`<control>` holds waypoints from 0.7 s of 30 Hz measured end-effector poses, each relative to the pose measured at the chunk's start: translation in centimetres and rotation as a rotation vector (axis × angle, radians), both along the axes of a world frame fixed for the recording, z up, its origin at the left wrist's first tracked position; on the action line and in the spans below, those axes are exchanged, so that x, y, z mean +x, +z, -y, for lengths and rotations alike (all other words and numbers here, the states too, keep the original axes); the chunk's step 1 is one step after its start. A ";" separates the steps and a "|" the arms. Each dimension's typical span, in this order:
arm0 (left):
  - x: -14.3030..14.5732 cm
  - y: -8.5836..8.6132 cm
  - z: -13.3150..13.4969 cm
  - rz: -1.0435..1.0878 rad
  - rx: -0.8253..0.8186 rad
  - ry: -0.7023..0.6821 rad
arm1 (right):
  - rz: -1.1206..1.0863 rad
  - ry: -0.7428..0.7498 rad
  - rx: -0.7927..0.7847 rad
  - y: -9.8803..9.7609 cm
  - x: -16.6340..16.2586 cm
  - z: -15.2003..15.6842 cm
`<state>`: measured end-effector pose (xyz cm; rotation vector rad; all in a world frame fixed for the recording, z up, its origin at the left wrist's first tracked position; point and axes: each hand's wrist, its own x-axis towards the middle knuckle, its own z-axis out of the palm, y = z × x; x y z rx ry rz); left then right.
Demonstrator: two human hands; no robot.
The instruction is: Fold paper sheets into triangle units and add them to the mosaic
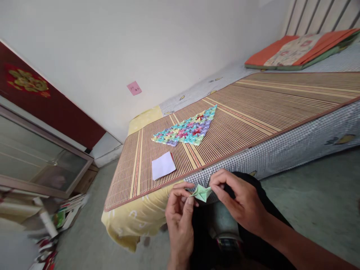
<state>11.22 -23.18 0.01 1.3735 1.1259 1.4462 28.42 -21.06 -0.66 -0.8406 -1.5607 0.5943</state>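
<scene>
A small piece of folded light green paper point(201, 192) is stretched between my two hands, in front of the bed's edge. My left hand point(180, 213) pinches its left tip between thumb and fingers. At the right tip, my right hand point(237, 197) grips the paper with thumb and forefinger. Beyond them on the striped mat point(242, 123) lies a flat patchwork of many-coloured folded paper pieces point(188, 129). A stack of white paper squares point(163, 166) sits nearer, to the left of my hands.
A folded orange and patterned quilt point(298, 50) rests at the bed's far right. Yellow cloth point(143, 210) hangs over the near left corner. A glass-doored cabinet point(36, 153) stands at left, with clutter point(67, 210) on the floor. A pink note point(134, 88) is on the wall.
</scene>
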 end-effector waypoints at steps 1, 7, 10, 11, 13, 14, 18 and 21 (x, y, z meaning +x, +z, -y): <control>0.0 -0.1 0.0 0.016 0.011 0.008 | -0.010 -0.013 -0.004 0.0 0.0 0.0; 0.3 -0.4 0.0 0.017 0.031 0.066 | 0.002 -0.026 0.016 -0.1 0.2 0.1; 0.5 -0.7 0.0 -0.073 0.035 0.078 | 0.087 -0.033 0.070 -0.1 0.2 0.1; 0.5 -0.9 0.0 -0.106 0.044 0.076 | 0.122 -0.043 0.084 -0.1 0.2 0.1; 0.6 -1.3 0.0 -0.184 0.084 0.071 | 0.196 -0.063 0.110 0.1 0.2 0.1; 0.5 -1.6 0.0 -0.236 0.116 0.070 | 0.234 -0.069 0.119 0.1 0.1 0.0; 0.3 -2.1 0.0 -0.435 0.262 0.082 | 0.394 -0.100 0.138 0.0 -0.1 -0.2; 0.6 -2.2 0.1 -0.435 0.280 0.096 | 0.523 -0.153 0.191 -0.5 -0.1 -0.2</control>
